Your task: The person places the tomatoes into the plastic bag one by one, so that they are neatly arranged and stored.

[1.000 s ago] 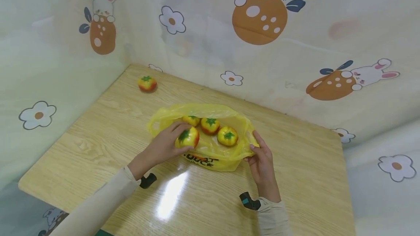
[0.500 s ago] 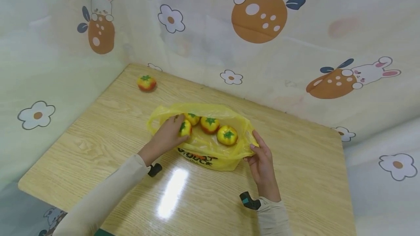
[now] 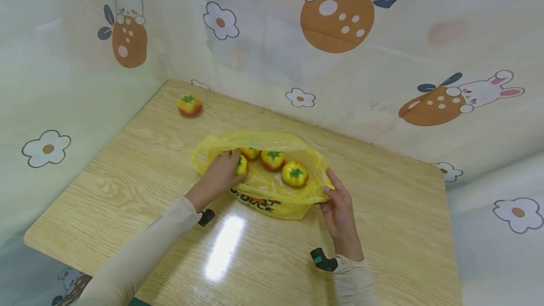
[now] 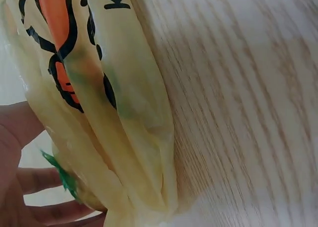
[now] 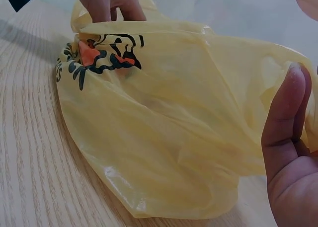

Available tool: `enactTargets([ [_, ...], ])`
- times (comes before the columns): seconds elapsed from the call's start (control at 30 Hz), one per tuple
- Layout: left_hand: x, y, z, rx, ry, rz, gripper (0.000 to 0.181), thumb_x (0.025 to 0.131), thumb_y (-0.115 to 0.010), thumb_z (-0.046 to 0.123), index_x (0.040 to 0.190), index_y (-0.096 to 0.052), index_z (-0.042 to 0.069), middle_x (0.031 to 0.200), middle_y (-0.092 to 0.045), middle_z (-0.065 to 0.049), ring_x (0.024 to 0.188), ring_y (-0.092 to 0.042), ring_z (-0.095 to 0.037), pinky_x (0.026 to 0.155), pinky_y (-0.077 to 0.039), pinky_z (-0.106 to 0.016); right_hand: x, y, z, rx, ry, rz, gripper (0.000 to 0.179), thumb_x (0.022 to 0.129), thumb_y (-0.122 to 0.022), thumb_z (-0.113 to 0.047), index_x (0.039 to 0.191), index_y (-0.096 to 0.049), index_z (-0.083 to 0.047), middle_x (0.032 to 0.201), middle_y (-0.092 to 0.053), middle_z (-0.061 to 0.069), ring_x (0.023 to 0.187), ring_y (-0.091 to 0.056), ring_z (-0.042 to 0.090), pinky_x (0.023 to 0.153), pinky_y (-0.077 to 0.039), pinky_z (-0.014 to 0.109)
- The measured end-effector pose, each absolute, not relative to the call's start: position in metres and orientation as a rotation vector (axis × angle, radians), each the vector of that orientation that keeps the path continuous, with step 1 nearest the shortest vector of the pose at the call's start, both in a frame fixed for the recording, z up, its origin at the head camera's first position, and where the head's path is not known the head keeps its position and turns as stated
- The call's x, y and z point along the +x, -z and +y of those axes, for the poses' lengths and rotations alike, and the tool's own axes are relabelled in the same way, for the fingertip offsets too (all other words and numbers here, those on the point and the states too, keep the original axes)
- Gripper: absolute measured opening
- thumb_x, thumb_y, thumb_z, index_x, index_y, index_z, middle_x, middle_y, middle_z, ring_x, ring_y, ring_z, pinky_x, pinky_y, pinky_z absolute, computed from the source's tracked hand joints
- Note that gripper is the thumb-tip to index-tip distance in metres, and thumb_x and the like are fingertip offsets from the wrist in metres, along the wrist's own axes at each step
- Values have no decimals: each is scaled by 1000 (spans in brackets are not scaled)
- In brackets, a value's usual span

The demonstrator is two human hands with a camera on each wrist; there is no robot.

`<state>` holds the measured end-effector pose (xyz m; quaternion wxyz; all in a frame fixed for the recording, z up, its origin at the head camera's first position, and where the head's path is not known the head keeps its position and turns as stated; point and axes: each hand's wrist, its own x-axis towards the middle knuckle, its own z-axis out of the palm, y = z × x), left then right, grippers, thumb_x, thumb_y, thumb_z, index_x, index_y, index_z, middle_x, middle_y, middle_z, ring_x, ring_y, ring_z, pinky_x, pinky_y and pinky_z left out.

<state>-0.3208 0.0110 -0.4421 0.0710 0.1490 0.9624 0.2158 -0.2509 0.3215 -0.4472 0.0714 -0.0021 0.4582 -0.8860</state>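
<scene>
A yellow plastic bag (image 3: 293,210) with black lettering lies mouth up in the middle of the table. My left hand (image 3: 218,176) reaches into its left side, fingers and thumb around a tomato-like yellow-red fruit (image 3: 242,167). In the left wrist view, the fruit's green leafy top (image 4: 67,180) shows by the spread fingers, partly behind the bag's wall. My right hand (image 3: 340,211) pinches the bag's right rim between thumb and fingers. Inside lie a rear fruit (image 3: 250,153), a middle fruit (image 3: 273,160) and a right fruit (image 3: 295,174), all green-topped.
Another such fruit (image 3: 189,106) sits at the far left corner of the wooden table (image 3: 395,230). A printed curtain (image 3: 255,51) hangs close along the table's back and left sides. Black wrist-worn devices (image 3: 324,259) stick out at both cuffs.
My left hand has lowered the held fruit from over the bag's front rim into its left side, moving inward. My right hand keeps its hold on the rim.
</scene>
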Motion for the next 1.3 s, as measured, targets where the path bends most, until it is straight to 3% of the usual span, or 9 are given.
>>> enactTargets([
  [0.2,-317,443,8,437,-649,2961,76,91,-71,32,145,-32,-5,132,-46,-36,115,-53,-50,92,-51,-53,-255,447,316,25,2641,1393,58,102,-32,2,156,-11,-1,136,-50,12,75,-67,11,61,-56,21],
  [0.5,-297,434,-4,756,-927,3064,61,95,-66,27,142,-42,-4,133,-52,-24,121,-54,-37,100,-48,-47,-266,436,322,57,2584,1509,58,103,-32,-1,157,-11,-3,134,-48,9,77,-65,9,60,-55,19],
  [0.63,-293,434,-12,945,-1035,3165,47,91,-69,18,130,-53,-4,122,-60,-19,111,-61,-32,92,-53,-43,-271,432,326,82,2571,1535,58,103,-33,-3,157,-12,-4,139,-43,10,75,-64,9,60,-54,20],
  [0.77,-294,431,-22,1129,-1193,3252,35,100,-56,26,115,-61,-5,107,-66,-17,97,-65,-29,82,-56,-40,-276,432,328,78,2580,1529,59,103,-34,-2,157,-11,-4,142,-38,12,74,-64,9,59,-54,19],
  [0.87,-293,422,-29,1295,-1293,3298,42,105,-43,31,106,-63,-6,97,-67,-17,86,-65,-28,74,-57,-38,-279,434,329,83,2581,1530,59,103,-35,-3,157,-11,-4,143,-35,13,74,-63,9,59,-54,19],
  [0.97,-293,414,-38,1424,-1348,3341,36,104,-46,24,101,-64,-7,93,-65,-17,80,-64,-28,67,-56,-37,-278,435,329,115,2578,1541,59,103,-35,-3,157,-12,-4,141,-38,12,74,-63,9,59,-54,19],
  [1.17,-301,413,-63,1228,-1448,3478,22,101,-47,7,100,-61,-9,92,-62,-20,75,-61,-28,61,-53,-36,-275,438,326,130,2559,1567,59,103,-36,-2,157,-13,-3,133,-49,9,71,-63,8,58,-54,20],
  [1.3,-308,414,-78,1081,-1404,3476,17,91,-48,-14,104,-59,-9,94,-61,-20,76,-59,-27,58,-49,-32,-274,439,324,158,2527,1592,60,103,-37,-3,157,-12,-5,135,-48,8,71,-62,7,59,-54,19],
])
